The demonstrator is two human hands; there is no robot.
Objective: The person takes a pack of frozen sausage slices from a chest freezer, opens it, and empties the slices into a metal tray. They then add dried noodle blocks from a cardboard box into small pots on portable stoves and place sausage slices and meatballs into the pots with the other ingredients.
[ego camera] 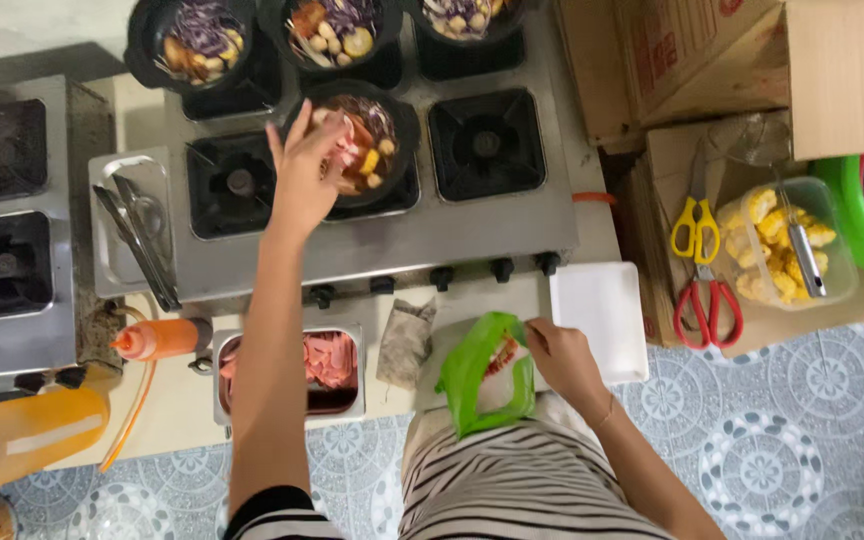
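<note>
— What is the left hand (pixel 304 175) hovering over?

— A dark matt pot (pixel 357 140), looking like rough clay, sitting on a brushed-metal stove (pixel 492 235) that is giving off a dull sheen.

— And the right hand (pixel 562 360)?

— It is gripping a green bag (pixel 477 375), thin glossy plastic, crinkling and catching light.

— Anything else showing its material?

— The steel tray (pixel 287 375) is looking smooth and shiny. The orange bottle (pixel 157 338) is looking like soft, semi-glossy plastic. The cardboard boxes (pixel 672 60) are appearing matt and papery. The scissors (pixel 702 270) are showing glossy yellow and red plastic handles, and the floor tiles (pixel 802 440) are gleaming smoothly.
</note>
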